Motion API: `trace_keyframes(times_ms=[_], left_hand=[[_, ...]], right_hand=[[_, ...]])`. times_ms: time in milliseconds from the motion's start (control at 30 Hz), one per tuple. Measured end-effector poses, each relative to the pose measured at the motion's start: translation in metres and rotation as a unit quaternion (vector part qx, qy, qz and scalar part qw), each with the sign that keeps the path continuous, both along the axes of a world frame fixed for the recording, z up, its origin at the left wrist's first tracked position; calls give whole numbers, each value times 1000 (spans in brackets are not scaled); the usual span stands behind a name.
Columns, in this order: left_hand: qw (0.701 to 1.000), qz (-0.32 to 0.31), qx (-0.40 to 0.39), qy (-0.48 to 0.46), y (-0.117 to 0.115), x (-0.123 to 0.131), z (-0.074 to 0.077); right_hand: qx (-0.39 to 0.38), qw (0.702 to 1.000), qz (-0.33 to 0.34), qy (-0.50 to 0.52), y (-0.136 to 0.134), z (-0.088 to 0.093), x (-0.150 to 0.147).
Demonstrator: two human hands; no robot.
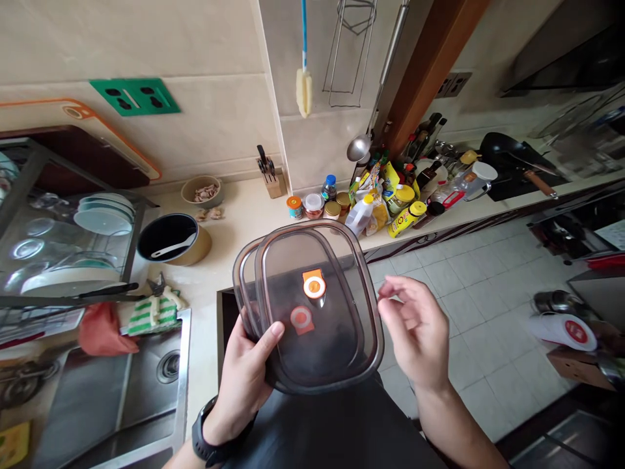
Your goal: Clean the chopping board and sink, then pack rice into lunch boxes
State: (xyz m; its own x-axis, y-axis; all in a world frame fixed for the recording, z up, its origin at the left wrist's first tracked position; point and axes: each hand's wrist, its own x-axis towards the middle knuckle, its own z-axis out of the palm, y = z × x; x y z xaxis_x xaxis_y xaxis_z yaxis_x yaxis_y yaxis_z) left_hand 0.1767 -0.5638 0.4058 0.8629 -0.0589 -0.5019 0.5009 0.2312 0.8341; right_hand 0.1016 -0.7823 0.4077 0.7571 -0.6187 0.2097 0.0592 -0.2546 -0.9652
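Note:
Two translucent brown lids (312, 352), overlapping and slightly offset, are held up at the middle of the view. Each shows an orange and white round valve. My left hand (249, 358), with a black watch on its wrist, grips them at their lower left edge, thumb on top. Just right of the lids' right edge is my right hand (413, 326), its fingers bent and apart, with nothing seen in it. The lids hide part of the counter's front edge and an open dark space below.
A steel sink (92, 397) and a dish rack (129, 254) are at the left. On the counter (234, 215) stand a pot (200, 244), a bowl (202, 202), a knife block (276, 185) and several jars and bottles. A wok (502, 153) sits at the far right.

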Motion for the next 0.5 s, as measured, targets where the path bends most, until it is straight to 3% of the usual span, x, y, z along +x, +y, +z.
trace_keyframes(times_ms=[100, 300, 500], left_hand=[[1000, 11, 11, -25, 1, -3, 4], [995, 25, 40, -90, 7, -15, 6], [996, 27, 50, -74, 10, -18, 5]], right_hand=[[58, 997, 58, 7, 17, 14, 4], [84, 994, 57, 39, 26, 20, 8], [77, 994, 59, 48, 28, 20, 4]])
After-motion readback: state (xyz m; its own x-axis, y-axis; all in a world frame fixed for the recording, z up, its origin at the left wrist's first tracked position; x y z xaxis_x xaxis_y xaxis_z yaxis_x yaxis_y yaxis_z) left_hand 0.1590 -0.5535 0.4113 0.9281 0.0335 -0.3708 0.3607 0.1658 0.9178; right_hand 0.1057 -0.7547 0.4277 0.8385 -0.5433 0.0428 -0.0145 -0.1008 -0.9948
